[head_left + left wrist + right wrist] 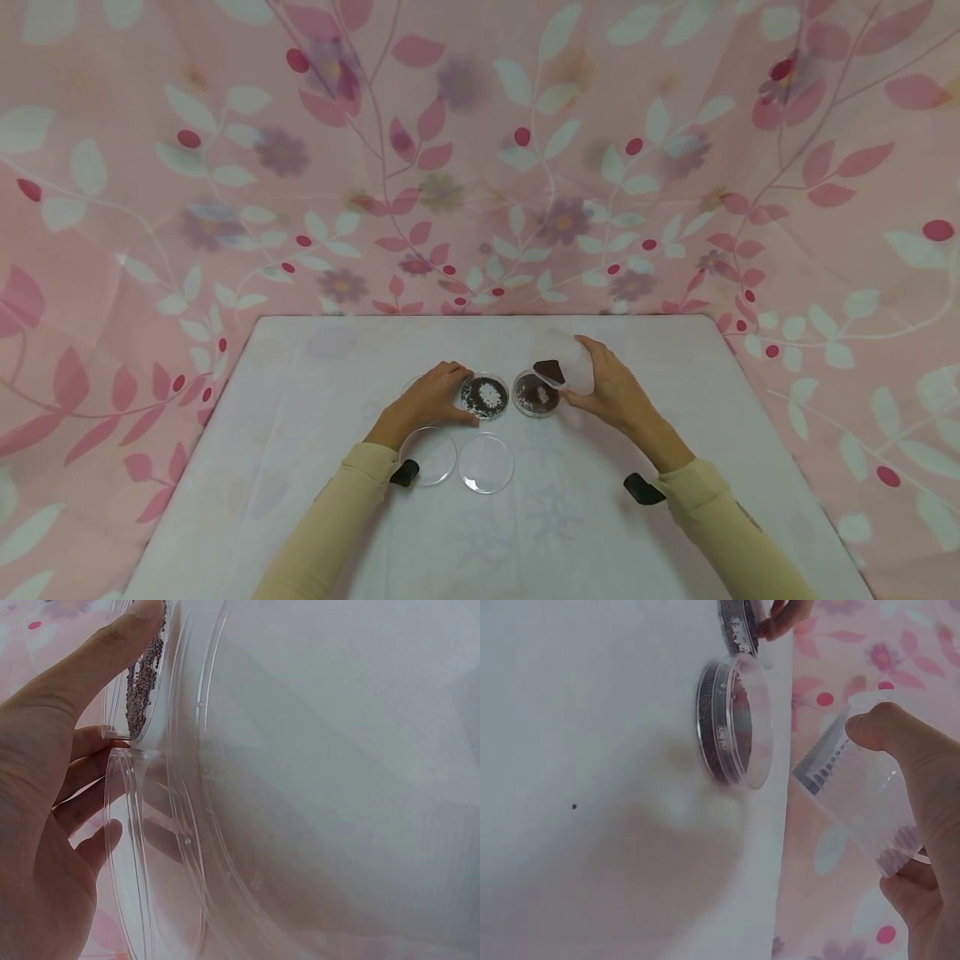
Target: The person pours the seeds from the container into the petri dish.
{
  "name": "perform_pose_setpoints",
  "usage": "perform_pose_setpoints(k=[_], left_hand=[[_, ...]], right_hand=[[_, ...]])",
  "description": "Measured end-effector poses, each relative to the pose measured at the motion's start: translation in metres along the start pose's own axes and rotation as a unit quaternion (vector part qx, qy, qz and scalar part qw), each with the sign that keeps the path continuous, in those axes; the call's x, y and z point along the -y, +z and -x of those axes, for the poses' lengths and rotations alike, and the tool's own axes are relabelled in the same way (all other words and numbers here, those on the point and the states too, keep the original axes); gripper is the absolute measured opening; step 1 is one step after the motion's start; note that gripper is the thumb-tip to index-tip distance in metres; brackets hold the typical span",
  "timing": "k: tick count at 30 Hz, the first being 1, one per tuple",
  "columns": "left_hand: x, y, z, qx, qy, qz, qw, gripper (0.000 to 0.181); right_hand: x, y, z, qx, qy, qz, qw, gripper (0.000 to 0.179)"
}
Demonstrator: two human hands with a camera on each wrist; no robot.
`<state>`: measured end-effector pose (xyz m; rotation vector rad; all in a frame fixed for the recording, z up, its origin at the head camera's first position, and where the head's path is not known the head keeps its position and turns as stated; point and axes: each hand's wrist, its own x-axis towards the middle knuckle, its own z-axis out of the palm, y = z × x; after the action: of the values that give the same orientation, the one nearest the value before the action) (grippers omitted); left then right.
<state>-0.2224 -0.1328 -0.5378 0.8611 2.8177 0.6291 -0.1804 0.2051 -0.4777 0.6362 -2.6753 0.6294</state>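
Observation:
My left hand (429, 395) grips the side of a petri dish (489, 395) holding dark grains with a white patch in the middle. In the left wrist view the thumb lies over this dish's edge. My right hand (617, 390) holds a translucent plastic cup (579, 365), tilted to the left with dark material near its mouth. The cup is above the edge of a second petri dish (537, 398), whose dark contents have a paler middle. In the right wrist view this second dish (721, 724) stands on the table, apart from the cup.
Two clear petri dish pieces (486, 464) lie nearer the front, one partly beside the left wrist. Another clear rim (409, 382) shows behind the left hand. A white cloth covers the table (570, 533), and a small dark speck (574, 806) lies on it. Floral fabric (480, 167) hangs behind.

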Motion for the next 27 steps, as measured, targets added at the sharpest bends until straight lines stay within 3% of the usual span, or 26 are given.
perform_pose_setpoints(k=[13,20,27], left_hand=[[-0.001,0.002,-0.001,0.001,-0.012,-0.005,0.9999,0.090],[-0.008,0.004,-0.004,0.003,0.005,0.008,1.0000,0.090],[-0.003,-0.001,0.001,0.006,-0.014,-0.010,0.9998,0.092]], right_hand=[[-0.017,-0.002,0.022,-0.043,0.019,-0.010,0.9989,0.097],[-0.030,-0.008,0.035,-0.090,0.054,-0.032,0.9940,0.096],[-0.039,-0.001,0.042,-0.108,0.078,-0.061,0.9892,0.095]])
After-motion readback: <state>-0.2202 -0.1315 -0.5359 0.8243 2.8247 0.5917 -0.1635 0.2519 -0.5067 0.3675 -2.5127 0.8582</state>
